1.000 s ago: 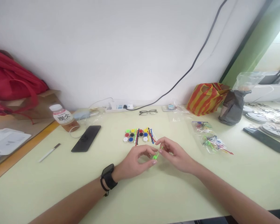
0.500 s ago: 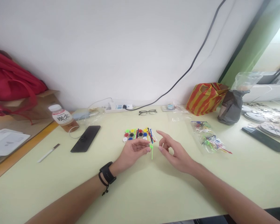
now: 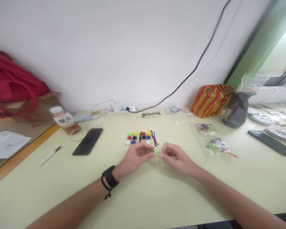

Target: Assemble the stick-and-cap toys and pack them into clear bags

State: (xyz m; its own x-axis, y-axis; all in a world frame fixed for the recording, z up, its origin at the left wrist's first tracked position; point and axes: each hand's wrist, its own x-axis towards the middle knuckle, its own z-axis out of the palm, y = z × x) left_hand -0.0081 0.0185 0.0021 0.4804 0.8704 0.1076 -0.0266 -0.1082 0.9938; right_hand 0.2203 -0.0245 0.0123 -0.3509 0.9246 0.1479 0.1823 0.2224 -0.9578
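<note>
My left hand (image 3: 140,156) is closed in a pinch on a small bright green plastic spinner piece (image 3: 155,151), held above the table in front of me. Below the piece shows a faint pale streak, too blurred to make out. Just to its right is my right hand (image 3: 175,158), fingers curled and index finger brought to the thumb; whatever lies between those fingertips is hidden. Beyond the hands lie several round coloured discs (image 3: 144,137) in rows, green, yellow, red, black, white and blue. Thin plastic arrows (image 3: 153,137) in mixed colours lie beside them.
Clear bags of coloured parts (image 3: 216,146) lie to the right. Eyeglasses (image 3: 151,114) rest near the wall. On the left are a black phone (image 3: 87,142), a pen (image 3: 50,156) and a drink bottle (image 3: 65,121). A striped bag (image 3: 206,101) stands at the back right.
My right index finger has curled in from stretched out to the thumb, and the hand has come closer to the green piece. The green arrow hanging below my left fingertips no longer shows clearly.
</note>
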